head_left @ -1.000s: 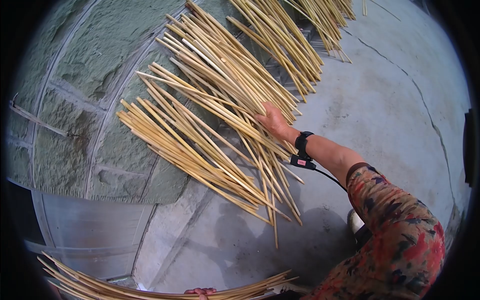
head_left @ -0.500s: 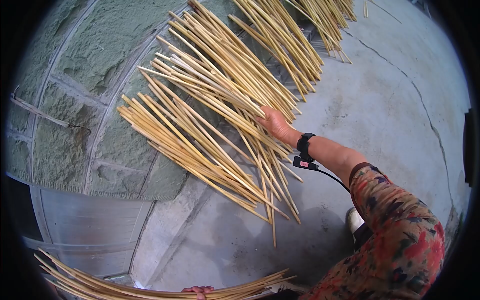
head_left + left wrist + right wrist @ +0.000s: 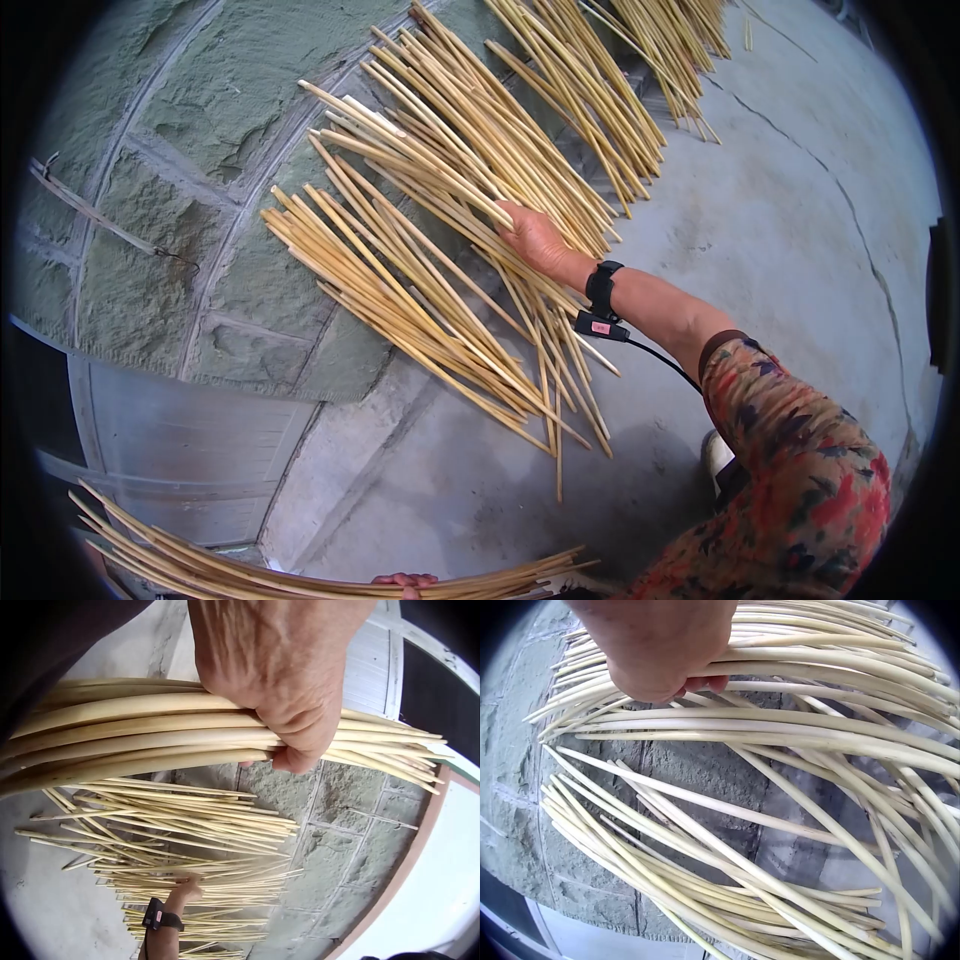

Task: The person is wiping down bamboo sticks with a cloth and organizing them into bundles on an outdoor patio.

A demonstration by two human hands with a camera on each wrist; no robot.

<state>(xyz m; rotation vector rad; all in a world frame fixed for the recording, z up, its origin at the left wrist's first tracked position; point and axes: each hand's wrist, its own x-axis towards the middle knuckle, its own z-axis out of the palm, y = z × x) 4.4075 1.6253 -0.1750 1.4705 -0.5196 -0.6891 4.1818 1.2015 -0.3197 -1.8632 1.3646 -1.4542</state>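
Note:
Long pale yellow sticks lie in loose, partly crossed rows. The right hand curls round several sticks near the middle pile, and in the right wrist view the hand grips sticks with its fingertips beneath them. At the bottom of the head view the left hand holds a separate bundle. From the left wrist view, that hand is wrapped over the bundle, thumb and a fingertip showing at its lower side.
Further piles of sticks reach toward the top right. A rough green stone surface lies on the left, above a grey metal panel. Grey concrete floor with a long crack spreads to the right. A shoe stands near the sleeve.
Sticks at the right hand have shifted toward the lower left, their ends spreading from the middle pile. The right hand has moved slightly left. The left hand still holds its bundle.

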